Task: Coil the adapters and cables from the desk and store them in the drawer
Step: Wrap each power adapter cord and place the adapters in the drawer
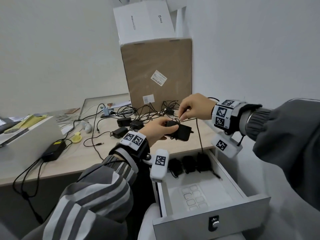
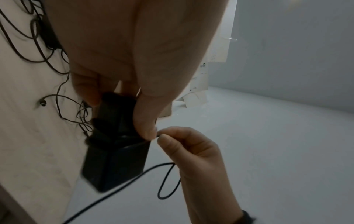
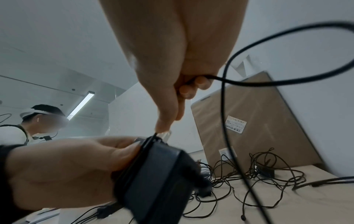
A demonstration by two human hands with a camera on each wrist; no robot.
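My left hand [image 1: 158, 129] grips a black power adapter [image 1: 180, 132] above the desk's front right corner, thumb on top; the same adapter [image 2: 114, 154] fills the left wrist view. My right hand [image 1: 192, 108] pinches a thin tie or cable end [image 2: 157, 135] at the adapter's top edge, thumb against forefinger [image 3: 162, 125]. The adapter's black cable [image 3: 226, 121] loops past my right wrist and hangs down. Below, the open white drawer [image 1: 230, 181] holds three coiled black adapters [image 1: 188, 163] at its back. More adapters [image 1: 123, 122] and tangled cables [image 1: 152, 110] lie on the desk.
A tall cardboard box [image 1: 157, 70] stands at the desk's back right with white boxes [image 1: 143, 21] on top. A larger black power brick [image 1: 53, 150] lies at the left beside a white box [image 1: 29, 134]. Another person [image 3: 28, 128] shows in the right wrist view.
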